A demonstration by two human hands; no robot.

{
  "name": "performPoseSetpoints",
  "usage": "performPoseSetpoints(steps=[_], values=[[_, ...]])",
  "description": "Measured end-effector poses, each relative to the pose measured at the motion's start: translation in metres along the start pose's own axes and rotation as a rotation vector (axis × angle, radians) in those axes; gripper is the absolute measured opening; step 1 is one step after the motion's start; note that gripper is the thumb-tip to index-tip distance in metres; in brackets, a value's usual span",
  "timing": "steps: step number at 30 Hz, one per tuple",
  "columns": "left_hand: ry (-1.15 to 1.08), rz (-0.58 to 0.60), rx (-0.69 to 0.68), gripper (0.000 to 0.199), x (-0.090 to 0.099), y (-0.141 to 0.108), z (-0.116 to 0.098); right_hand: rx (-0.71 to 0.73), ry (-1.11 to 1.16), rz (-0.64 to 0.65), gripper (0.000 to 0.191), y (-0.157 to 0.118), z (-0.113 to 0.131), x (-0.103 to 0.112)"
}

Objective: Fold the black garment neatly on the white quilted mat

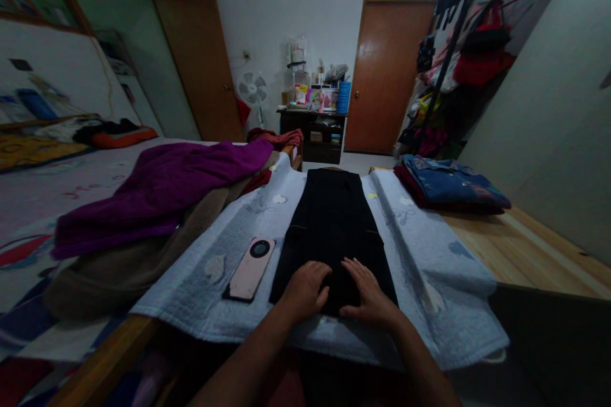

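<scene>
A black folded garment point(334, 222), which looks like a pair of trousers, lies lengthwise on a light blue quilted cloth point(415, 261). Short light lines of stitching show near both its side edges. My left hand point(305, 289) rests on the near part of the garment, its fingers curved and the thumb apart. Opposite it, my right hand point(370, 292) lies on the same part with fingers spread. Neither hand grips anything that shows. To the left of the garment, a pink phone point(251, 269) lies with its round black camera ring facing up.
On the left, a purple cloth point(167, 184) and a brown blanket point(128, 261) lie along the bed point(38, 194). Folded clothes point(451, 181) are stacked at the right on a wooden surface point(539, 248). A fan point(254, 89) and a dark cabinet point(322, 152) stand at the back.
</scene>
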State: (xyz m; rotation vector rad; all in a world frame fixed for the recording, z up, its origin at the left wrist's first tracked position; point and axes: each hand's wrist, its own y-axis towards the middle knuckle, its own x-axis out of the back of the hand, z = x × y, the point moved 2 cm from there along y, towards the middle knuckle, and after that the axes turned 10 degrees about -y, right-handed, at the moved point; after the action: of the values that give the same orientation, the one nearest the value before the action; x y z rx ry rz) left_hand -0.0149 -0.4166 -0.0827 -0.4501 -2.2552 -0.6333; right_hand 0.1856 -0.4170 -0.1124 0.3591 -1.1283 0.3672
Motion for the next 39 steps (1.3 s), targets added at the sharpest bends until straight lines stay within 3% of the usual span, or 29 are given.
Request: performPoseSetpoints(steps=[9, 12, 27, 34, 39], values=[[0.037, 0.063, -0.011, 0.041, 0.002, 0.000, -0.005, -0.025, -0.087, 0.097, 0.115, 0.001, 0.005, -0.002], [0.041, 0.065, -0.008, 0.041, 0.002, 0.000, -0.006, -0.026, -0.094, 0.067, 0.117, 0.001, 0.006, -0.003], [0.010, 0.087, 0.050, 0.043, 0.001, -0.003, -0.006, -0.020, -0.043, -0.041, 0.091, -0.001, 0.007, 0.000], [-0.030, 0.186, 0.028, 0.064, 0.006, -0.002, 0.001, -0.040, -0.026, -0.048, 0.082, 0.003, 0.008, 0.006], [0.029, 0.176, 0.059, 0.062, 0.003, -0.002, -0.002, -0.056, -0.022, -0.028, 0.079, 0.003, 0.009, 0.010]])
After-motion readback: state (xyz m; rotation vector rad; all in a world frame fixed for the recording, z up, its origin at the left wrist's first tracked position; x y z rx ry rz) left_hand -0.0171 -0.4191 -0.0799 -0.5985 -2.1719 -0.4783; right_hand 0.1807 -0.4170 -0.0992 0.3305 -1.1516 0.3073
